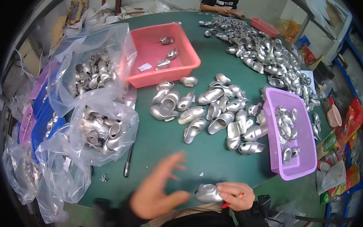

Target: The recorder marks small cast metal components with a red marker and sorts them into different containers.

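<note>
My right hand (238,195) grips a silver, hollow metal part (208,193), rounded like a small shoe, close to the table's near edge. A thin red stick-like tool (226,205) also pokes out between its fingers; its exact kind cannot be made out. To the left of the part hovers my left hand (157,190), fingers spread, slightly blurred and holding nothing. Beyond both hands lies a loose group of similar silver parts (221,121) on the green table (154,153).
Clear plastic bags (124,145) of parts crowd the left side, beside a black pen (128,164). A pink basket (150,79) stands behind, a purple basket (295,166) at right. A large heap of parts (270,56) spreads far right. Another person (220,2) sits across the table.
</note>
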